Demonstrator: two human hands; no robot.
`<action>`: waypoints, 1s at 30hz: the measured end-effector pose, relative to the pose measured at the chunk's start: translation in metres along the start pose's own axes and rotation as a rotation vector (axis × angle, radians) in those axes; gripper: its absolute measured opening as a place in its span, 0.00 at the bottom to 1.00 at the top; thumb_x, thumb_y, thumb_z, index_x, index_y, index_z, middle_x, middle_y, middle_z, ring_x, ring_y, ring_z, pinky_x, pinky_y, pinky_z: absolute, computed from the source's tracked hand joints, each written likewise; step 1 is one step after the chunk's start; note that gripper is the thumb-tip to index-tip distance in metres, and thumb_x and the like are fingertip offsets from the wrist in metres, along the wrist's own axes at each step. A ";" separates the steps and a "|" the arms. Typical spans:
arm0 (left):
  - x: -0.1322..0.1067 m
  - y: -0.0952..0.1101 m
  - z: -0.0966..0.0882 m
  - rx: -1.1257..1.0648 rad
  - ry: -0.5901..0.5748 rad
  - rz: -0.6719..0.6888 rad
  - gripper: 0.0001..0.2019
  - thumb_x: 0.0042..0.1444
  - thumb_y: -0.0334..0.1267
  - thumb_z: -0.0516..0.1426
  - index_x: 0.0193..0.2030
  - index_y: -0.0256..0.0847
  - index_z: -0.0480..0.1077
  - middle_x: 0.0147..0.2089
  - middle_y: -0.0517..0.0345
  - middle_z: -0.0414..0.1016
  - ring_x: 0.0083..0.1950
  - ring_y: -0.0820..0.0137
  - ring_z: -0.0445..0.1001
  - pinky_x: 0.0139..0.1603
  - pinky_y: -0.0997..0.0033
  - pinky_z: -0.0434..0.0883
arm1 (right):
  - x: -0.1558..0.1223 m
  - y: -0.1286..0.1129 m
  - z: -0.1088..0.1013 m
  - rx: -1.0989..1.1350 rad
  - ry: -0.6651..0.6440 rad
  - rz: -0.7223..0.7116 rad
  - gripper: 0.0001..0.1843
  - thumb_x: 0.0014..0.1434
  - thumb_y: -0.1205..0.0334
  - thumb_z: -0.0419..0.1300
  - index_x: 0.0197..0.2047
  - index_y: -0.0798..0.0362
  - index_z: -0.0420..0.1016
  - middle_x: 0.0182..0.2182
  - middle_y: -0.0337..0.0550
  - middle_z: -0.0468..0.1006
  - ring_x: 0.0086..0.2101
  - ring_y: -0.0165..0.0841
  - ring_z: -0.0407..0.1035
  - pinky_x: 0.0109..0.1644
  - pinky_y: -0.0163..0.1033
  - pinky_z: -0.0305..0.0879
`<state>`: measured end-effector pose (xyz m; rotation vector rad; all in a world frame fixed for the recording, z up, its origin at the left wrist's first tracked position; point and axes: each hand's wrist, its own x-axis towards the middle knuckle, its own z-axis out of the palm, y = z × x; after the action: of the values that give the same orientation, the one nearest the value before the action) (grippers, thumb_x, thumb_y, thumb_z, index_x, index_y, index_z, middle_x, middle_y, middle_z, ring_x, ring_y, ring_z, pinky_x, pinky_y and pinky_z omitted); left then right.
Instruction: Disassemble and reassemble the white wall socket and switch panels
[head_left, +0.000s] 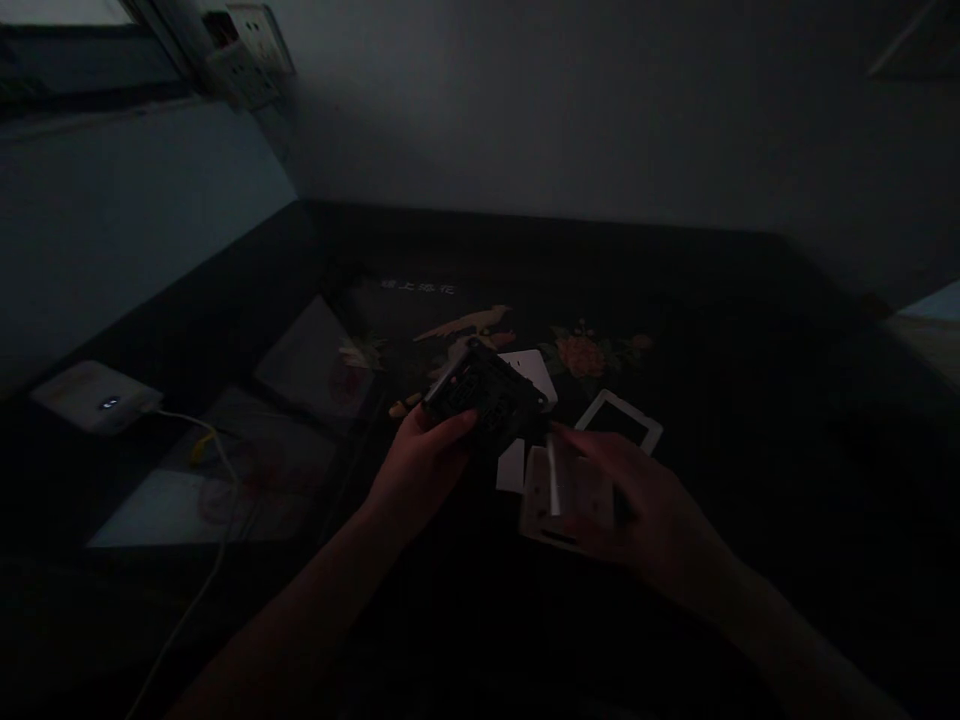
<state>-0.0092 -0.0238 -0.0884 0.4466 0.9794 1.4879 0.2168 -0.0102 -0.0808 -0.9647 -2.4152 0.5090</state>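
My left hand [427, 455] grips a black socket module [487, 395], thumb across its face, raised and tilted above the dark table. To its right, my right hand [630, 495] holds a small white panel [556, 480], seen almost edge-on; its face is hard to make out in the dim light. Just below and behind that panel lies a pale open mounting box [536, 515], partly covered by my right fingers. Beyond my right hand rests a white square frame [645, 425]. A white socket faceplate [536, 370] sits behind the module, and a small white piece [511, 467] lies between my hands.
At the left, a white power bank [94, 397] with a lit display has a white cable [221, 540] running toward the front edge. Wall sockets [259, 40] are mounted at upper left. The glossy dark tabletop [750, 350] carries a printed flower and bird pattern.
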 end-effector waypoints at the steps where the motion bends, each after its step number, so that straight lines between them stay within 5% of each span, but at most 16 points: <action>1: -0.002 -0.002 0.003 -0.011 -0.029 -0.044 0.17 0.43 0.32 0.70 0.41 0.38 0.75 0.42 0.53 0.82 0.44 0.58 0.81 0.50 0.61 0.78 | -0.008 0.005 -0.006 0.071 0.046 0.053 0.33 0.62 0.51 0.62 0.67 0.50 0.61 0.57 0.54 0.76 0.53 0.44 0.74 0.52 0.49 0.75; 5: -0.011 -0.011 0.023 -0.088 -0.156 -0.269 0.15 0.48 0.32 0.67 0.45 0.39 0.75 0.44 0.51 0.82 0.47 0.58 0.81 0.52 0.61 0.77 | -0.024 0.014 -0.021 0.342 0.166 0.162 0.29 0.66 0.50 0.57 0.68 0.36 0.59 0.62 0.47 0.70 0.56 0.41 0.72 0.52 0.44 0.76; 8: -0.016 -0.016 0.037 -0.117 -0.247 -0.334 0.16 0.53 0.34 0.64 0.49 0.40 0.74 0.50 0.48 0.80 0.53 0.53 0.79 0.55 0.52 0.76 | -0.024 0.013 -0.025 0.395 0.255 0.184 0.30 0.65 0.47 0.57 0.68 0.36 0.59 0.60 0.48 0.73 0.54 0.41 0.74 0.51 0.44 0.77; 12: -0.021 -0.028 0.043 -0.089 -0.359 -0.281 0.21 0.53 0.33 0.63 0.55 0.47 0.72 0.57 0.52 0.78 0.57 0.51 0.76 0.57 0.47 0.75 | -0.024 0.014 -0.024 0.327 0.364 0.244 0.31 0.64 0.46 0.59 0.67 0.42 0.61 0.57 0.51 0.75 0.50 0.42 0.76 0.49 0.45 0.78; 18: -0.026 -0.045 0.027 0.114 -0.284 -0.148 0.36 0.45 0.30 0.71 0.61 0.56 0.69 0.57 0.56 0.78 0.59 0.55 0.76 0.52 0.65 0.77 | -0.034 0.014 -0.014 0.161 0.337 0.235 0.30 0.64 0.43 0.57 0.65 0.44 0.62 0.55 0.53 0.74 0.49 0.42 0.76 0.50 0.47 0.77; 23: -0.028 -0.040 0.023 0.317 -0.378 -0.097 0.40 0.48 0.34 0.71 0.66 0.60 0.62 0.58 0.55 0.77 0.55 0.55 0.78 0.45 0.68 0.80 | -0.035 0.010 -0.010 0.108 0.327 0.219 0.29 0.65 0.44 0.56 0.66 0.42 0.61 0.55 0.51 0.74 0.52 0.44 0.74 0.49 0.47 0.78; 30: -0.032 -0.035 0.029 0.312 -0.470 -0.125 0.40 0.50 0.33 0.70 0.66 0.64 0.62 0.61 0.56 0.75 0.59 0.54 0.76 0.51 0.65 0.79 | -0.032 0.011 -0.007 0.046 0.358 0.208 0.27 0.64 0.46 0.57 0.65 0.39 0.61 0.53 0.50 0.73 0.51 0.46 0.74 0.48 0.48 0.78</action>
<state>0.0405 -0.0490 -0.0909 0.8979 0.8417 1.0506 0.2474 -0.0243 -0.0904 -1.1832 -1.9907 0.4195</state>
